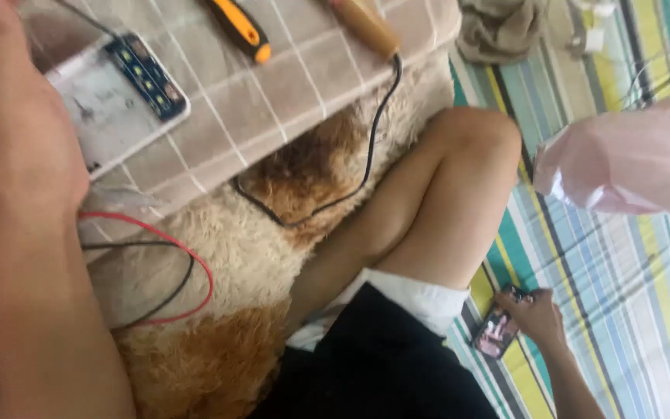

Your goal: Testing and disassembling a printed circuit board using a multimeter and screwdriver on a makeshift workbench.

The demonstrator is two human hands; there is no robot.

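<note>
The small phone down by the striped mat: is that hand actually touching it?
Touching. The head view shows the right hand with its fingers curled over the top edge of the small phone, no gap between them, on the striped mat.

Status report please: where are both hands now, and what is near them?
Left hand blurred, at the white LED board, grip unclear. Right hand holds a phone on the striped mat. Red and black wires beside left forearm.

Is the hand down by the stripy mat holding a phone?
Yes, the right hand rests on the striped mat with its fingers around a small dark phone.
</note>
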